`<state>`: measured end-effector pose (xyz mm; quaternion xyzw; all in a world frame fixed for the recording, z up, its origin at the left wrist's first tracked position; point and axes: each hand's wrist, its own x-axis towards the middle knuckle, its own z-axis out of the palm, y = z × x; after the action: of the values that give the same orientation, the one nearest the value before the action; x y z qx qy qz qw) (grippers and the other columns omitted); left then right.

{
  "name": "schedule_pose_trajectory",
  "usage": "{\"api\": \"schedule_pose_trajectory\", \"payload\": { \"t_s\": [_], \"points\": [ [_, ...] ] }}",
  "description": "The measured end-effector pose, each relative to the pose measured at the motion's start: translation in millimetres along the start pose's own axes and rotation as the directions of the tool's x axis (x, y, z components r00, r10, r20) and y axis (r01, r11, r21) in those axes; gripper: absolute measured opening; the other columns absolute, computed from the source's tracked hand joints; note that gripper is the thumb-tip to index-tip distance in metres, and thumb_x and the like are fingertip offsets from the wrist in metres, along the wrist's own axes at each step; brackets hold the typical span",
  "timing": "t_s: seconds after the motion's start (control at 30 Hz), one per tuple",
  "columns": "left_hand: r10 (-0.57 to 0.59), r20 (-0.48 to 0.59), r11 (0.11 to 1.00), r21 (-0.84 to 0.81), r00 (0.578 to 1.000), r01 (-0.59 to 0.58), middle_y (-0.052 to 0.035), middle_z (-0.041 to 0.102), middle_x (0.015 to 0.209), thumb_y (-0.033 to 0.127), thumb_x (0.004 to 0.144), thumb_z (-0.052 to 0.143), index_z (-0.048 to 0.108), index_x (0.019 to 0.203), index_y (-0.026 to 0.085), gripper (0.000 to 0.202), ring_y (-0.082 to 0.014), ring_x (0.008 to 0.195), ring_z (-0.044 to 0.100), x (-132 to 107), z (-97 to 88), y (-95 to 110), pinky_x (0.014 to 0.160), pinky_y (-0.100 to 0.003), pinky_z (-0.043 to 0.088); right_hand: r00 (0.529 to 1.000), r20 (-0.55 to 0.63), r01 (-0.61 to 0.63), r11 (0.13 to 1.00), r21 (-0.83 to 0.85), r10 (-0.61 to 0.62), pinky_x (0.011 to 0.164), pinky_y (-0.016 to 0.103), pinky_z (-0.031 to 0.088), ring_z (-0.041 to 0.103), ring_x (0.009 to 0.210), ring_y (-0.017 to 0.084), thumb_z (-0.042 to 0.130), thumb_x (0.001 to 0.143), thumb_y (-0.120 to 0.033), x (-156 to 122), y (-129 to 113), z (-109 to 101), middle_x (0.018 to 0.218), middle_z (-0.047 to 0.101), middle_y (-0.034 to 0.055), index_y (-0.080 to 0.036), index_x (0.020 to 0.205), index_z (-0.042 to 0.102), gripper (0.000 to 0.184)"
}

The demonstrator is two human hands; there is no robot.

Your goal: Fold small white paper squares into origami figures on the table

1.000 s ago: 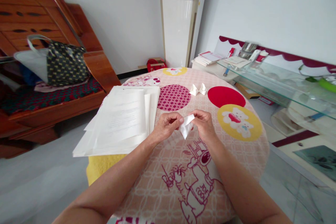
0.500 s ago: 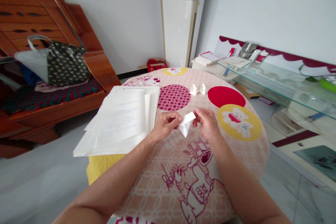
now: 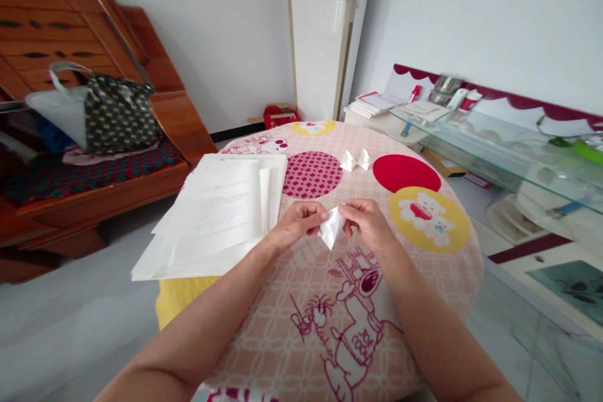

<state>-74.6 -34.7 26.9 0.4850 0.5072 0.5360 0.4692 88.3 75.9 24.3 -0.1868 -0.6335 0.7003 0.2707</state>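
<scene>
A small piece of folded white paper [image 3: 332,228] is held above the table, its point facing down toward me. My left hand [image 3: 301,224] pinches its left side between thumb and fingers. At its upper right edge, my right hand [image 3: 366,220] grips it with the thumb on top. Both hands are closed and close together, and the fingers cover parts of the paper's edges. Farther back on the tablecloth [image 3: 282,326] stand two small folded white paper shapes [image 3: 355,160], side by side.
A stack of white sheets [image 3: 221,207] lies on the table's left, overhanging its edge. To the right is a glass-topped stand [image 3: 509,151] with assorted items. A wooden bench [image 3: 94,182] with a patterned bag [image 3: 120,113] stands at left. A tall white air conditioner [image 3: 318,44] is behind.
The flat white strip that stuck up along the paper's top is now folded down or covered by the fingers. My right hand has shifted slightly left, closer to my left hand.
</scene>
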Motion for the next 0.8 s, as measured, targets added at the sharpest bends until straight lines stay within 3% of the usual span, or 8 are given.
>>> {"api": "schedule_pose_trajectory", "payload": {
  "t_s": [0.17, 0.33, 0.57, 0.8],
  "points": [
    [-0.107, 0.115, 0.986, -0.113, 0.988, 0.120, 0.0045, 0.050, 0.049, 0.052, 0.074, 0.078, 0.060, 0.068, 0.013, 0.043, -0.0048, 0.043, 0.040, -1.2, -1.3, 0.6, 0.046, -0.019, 0.027, 0.998, 0.029, -0.054, 0.998, 0.011, 0.054, 0.035, 0.020, 0.032, 0.047, 0.037, 0.008, 0.073, 0.079, -0.044, 0.2, 1.7, 2.3, 0.050, 0.057, -0.0030, -0.018, 0.060, 0.061, 0.035],
    [-0.146, 0.173, 0.981, -0.099, 0.974, 0.165, 0.0040, 0.050, 0.049, 0.051, 0.074, 0.078, 0.063, 0.067, 0.012, 0.043, -0.0046, 0.043, 0.038, -2.2, -1.9, -0.9, 0.044, -0.019, 0.022, 0.994, 0.020, -0.109, 0.994, 0.027, 0.109, 0.033, 0.019, 0.031, 0.047, 0.035, 0.008, 0.074, 0.076, -0.047, 1.1, 2.4, 4.4, 0.046, 0.057, -0.0030, -0.017, 0.062, 0.064, 0.035],
    [-0.149, 0.165, 0.981, -0.097, 0.975, 0.166, 0.0039, 0.050, 0.048, 0.051, 0.076, 0.077, 0.064, 0.067, 0.013, 0.042, -0.0051, 0.042, 0.038, -2.2, -2.4, -1.2, 0.044, -0.019, 0.024, 0.992, -0.023, -0.121, 0.984, 0.134, 0.125, 0.032, 0.021, 0.032, 0.046, 0.036, 0.009, 0.077, 0.072, -0.043, 0.9, 1.0, 4.8, 0.049, 0.059, -0.0020, -0.018, 0.060, 0.064, 0.030],
    [-0.125, 0.083, 0.984, -0.115, 0.989, 0.134, 0.0049, 0.047, 0.051, 0.051, 0.074, 0.079, 0.068, 0.075, 0.011, 0.041, -0.0050, 0.044, 0.035, 0.1, -7.6, -2.2, 0.046, -0.020, 0.021, 0.967, -0.218, -0.050, 0.932, 0.360, 0.136, 0.031, 0.023, 0.031, 0.044, 0.038, 0.010, 0.077, 0.069, -0.041, 10.8, 10.4, -1.1, 0.048, 0.053, -0.0036, -0.020, 0.058, 0.057, 0.031]
  ]
}}
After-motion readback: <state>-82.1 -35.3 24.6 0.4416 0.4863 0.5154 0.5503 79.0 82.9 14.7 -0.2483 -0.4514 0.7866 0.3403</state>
